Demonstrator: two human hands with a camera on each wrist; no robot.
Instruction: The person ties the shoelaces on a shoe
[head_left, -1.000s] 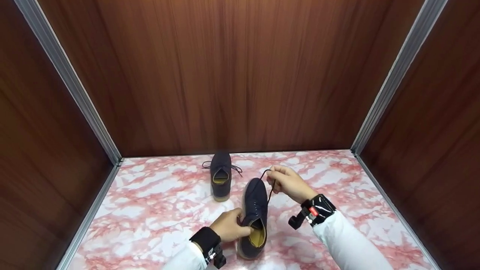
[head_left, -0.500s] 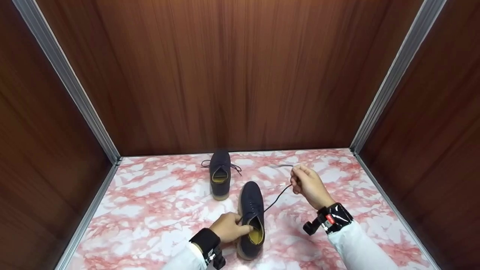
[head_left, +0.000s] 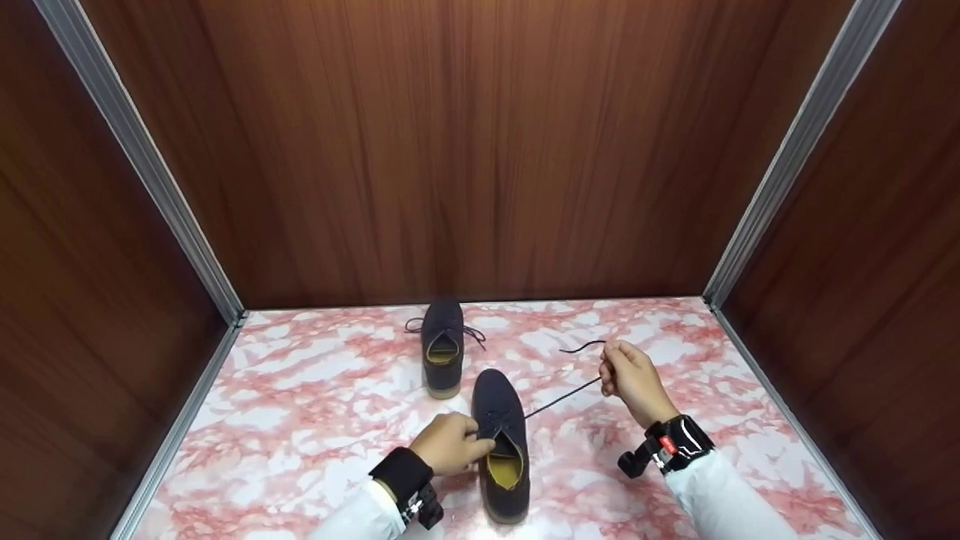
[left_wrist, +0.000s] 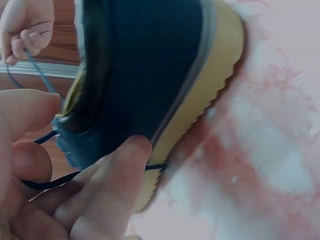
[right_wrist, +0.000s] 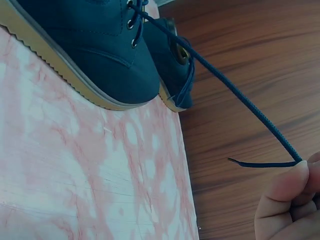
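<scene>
A dark navy lace-up shoe (head_left: 497, 405) with a tan sole stands upright on the pink-and-white marbled surface, toe facing away. My left hand (head_left: 448, 444) is at its left side by the opening. In the left wrist view a dark shoelace (left_wrist: 52, 183) runs between the curled fingers of that hand, and a fingertip touches the shoe's side. Off to the right, my right hand (head_left: 632, 379) pinches the other lace end (right_wrist: 235, 95), drawn straight from the eyelets. A short free tip (right_wrist: 265, 164) sticks out past thumb and finger.
A matching shoe (head_left: 442, 349), its lace tied in a bow, stands farther back on the left, close to the back wall. Brown wood-grain panels (head_left: 465, 165) with metal corner rails (head_left: 795, 150) enclose the marbled surface (head_left: 300, 420) at the back and sides.
My right hand has moved right from above the shoe, pulling the lace out straight. The shoe has turned slightly, its toe shifting left. My left hand stays beside the opening.
</scene>
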